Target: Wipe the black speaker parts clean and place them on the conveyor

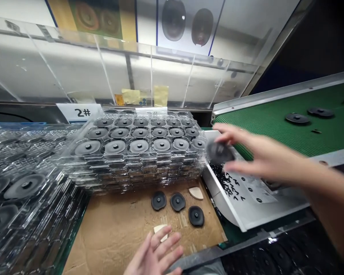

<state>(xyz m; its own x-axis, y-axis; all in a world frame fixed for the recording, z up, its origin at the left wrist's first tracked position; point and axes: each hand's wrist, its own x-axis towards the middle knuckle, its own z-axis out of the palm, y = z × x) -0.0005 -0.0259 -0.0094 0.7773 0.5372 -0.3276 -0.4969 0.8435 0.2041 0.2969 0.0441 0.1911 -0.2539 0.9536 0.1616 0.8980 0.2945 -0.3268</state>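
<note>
My right hand (246, 152) grips a dark oval disc (219, 152) between thumb and fingers, above the white tray at the right. Motion blurs this disc. Palm up and fingers spread, my left hand (157, 254) holds nothing at the lower middle. Just beyond its fingertips lies a cream-coloured piece (161, 231), partly covered by them. Three black oval discs with a small hub, one of them the nearest disc (196, 216), lie on the cardboard (111, 233). A second cream piece (195, 193) rests beside them.
Stacked clear plastic trays (132, 162) hold rows of similar discs. More stacked trays (25, 152) stand at the left. The white tray (252, 217) contains small black parts (231, 187). On the green conveyor belt (269, 130) lie several dark discs (297, 118).
</note>
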